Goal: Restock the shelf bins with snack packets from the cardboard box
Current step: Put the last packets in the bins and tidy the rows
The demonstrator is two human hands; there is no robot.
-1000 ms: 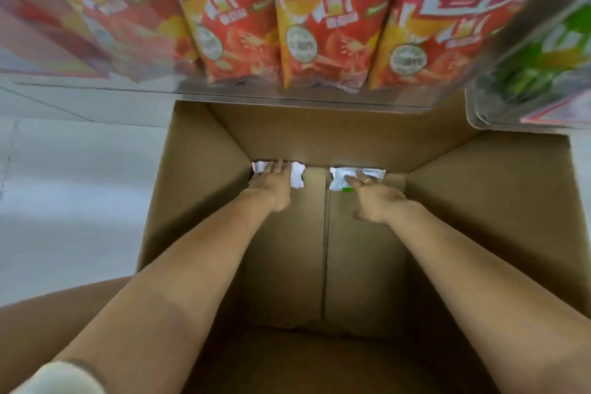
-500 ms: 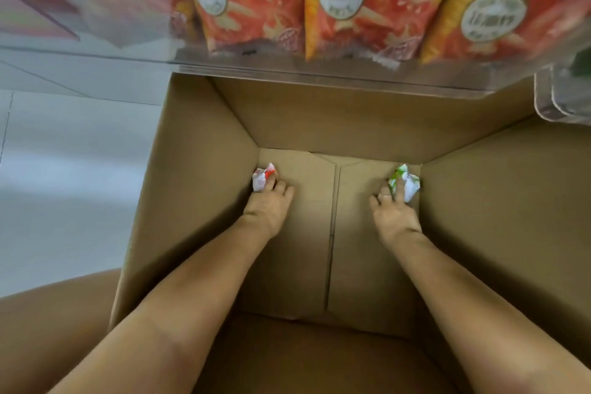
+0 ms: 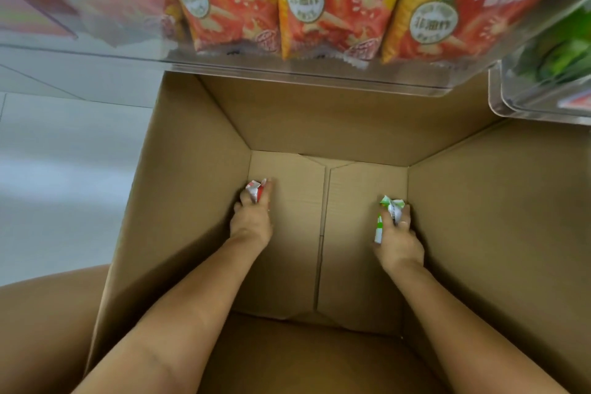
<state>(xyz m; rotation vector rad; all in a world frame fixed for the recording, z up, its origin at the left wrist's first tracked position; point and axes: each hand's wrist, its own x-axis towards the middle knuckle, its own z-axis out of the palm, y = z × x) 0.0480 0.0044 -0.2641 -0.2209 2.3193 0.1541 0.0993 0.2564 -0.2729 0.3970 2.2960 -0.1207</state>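
Note:
Both my arms reach down into a deep brown cardboard box. Near the box's left wall, my left hand grips a small red-and-white snack packet whose top pokes out above my fingers. My right hand holds a green-and-white snack packet close to the right wall. Apart from these two packets, only the bare flaps of the box floor show. Above the box, a clear shelf bin holds a row of red-and-orange snack packets standing upright.
A second clear bin with green packets sits at the upper right, overhanging the box's corner. Pale floor lies left of the box. A brown box flap spreads out at the lower left.
One second ago both hands lay on flat packets at the far end of the box floor. They have since closed round them, moved apart toward the side walls and drawn back toward me.

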